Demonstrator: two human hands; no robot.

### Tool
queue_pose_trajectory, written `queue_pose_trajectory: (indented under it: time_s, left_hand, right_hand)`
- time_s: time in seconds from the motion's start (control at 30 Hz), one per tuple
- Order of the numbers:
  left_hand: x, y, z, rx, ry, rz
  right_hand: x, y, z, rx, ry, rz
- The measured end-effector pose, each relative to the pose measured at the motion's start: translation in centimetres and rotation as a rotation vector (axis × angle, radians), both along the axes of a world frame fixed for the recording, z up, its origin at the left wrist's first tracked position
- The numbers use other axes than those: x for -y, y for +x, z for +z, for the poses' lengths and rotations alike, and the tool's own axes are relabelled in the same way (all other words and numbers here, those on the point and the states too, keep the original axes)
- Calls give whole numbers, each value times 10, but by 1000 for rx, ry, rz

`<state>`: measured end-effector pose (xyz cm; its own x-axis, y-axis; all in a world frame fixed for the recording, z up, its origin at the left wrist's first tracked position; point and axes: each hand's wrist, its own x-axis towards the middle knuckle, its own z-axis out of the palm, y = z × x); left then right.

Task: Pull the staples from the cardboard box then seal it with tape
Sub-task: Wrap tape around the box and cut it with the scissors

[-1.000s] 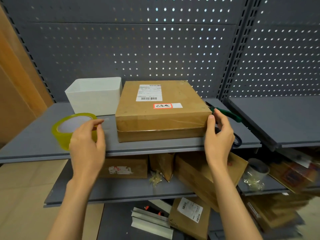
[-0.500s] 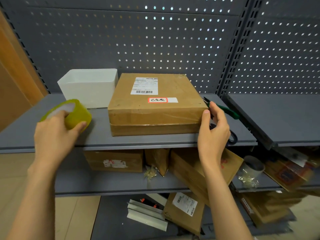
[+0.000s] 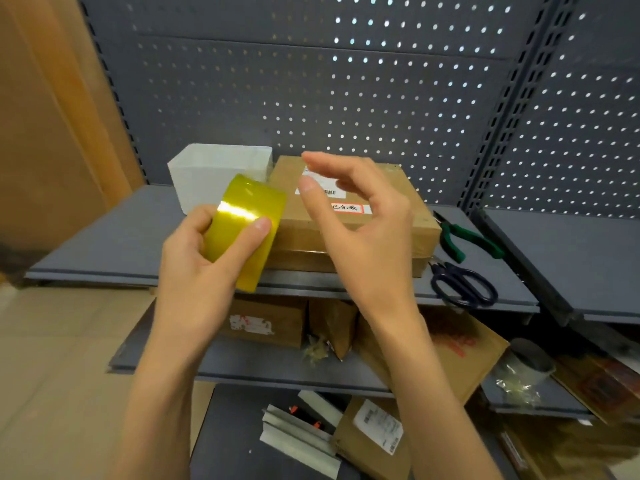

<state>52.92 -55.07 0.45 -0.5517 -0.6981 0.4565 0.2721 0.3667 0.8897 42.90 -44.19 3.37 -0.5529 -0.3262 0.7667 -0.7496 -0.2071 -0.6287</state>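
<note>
Box (image 3: 349,216) on grey shelf (image 3: 114,244), pegboard (image 3: 311,98) behind

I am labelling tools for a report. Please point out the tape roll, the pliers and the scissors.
tape roll (image 3: 242,233), head view, on its yellow outer band.
pliers (image 3: 464,237), head view, on a green handle.
scissors (image 3: 464,287), head view, on the dark handle loops.

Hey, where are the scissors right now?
In the head view, the dark-handled scissors lie on the grey metal shelf, right of the brown cardboard box and just in front of the green-handled pliers.
</note>
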Motion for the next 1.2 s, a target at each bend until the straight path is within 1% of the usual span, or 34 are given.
queue_pose_trajectory:
  time_s: [0.13,0.37,0.53,0.67,0.87,1.03,1.2]
  left_hand:
    - [-17,3,-5,50,17,-70]
    - [-27,10,-9,146,-40,-119]
    - [-32,12,-9,169,-40,-138]
    - [-38,13,-11,187,-48,-163]
    - [-53,7,-15,181,-31,-193]
    - [-68,3,-23,152,5,-230]
    - [-80,2,-32,140,87,-263]
  right_hand:
    - [-2,2,-1,-16,45,57]
    - [-6,-9,-10,18,244,101]
    - [-13,-15,-17,43,267,104]
    - [-20,-18,-21,84,256,127]
    - [-28,-20,-28,263,151,233]
    - [-36,-24,-36,394,72,281]
    - [-43,-27,-46,422,33,304]
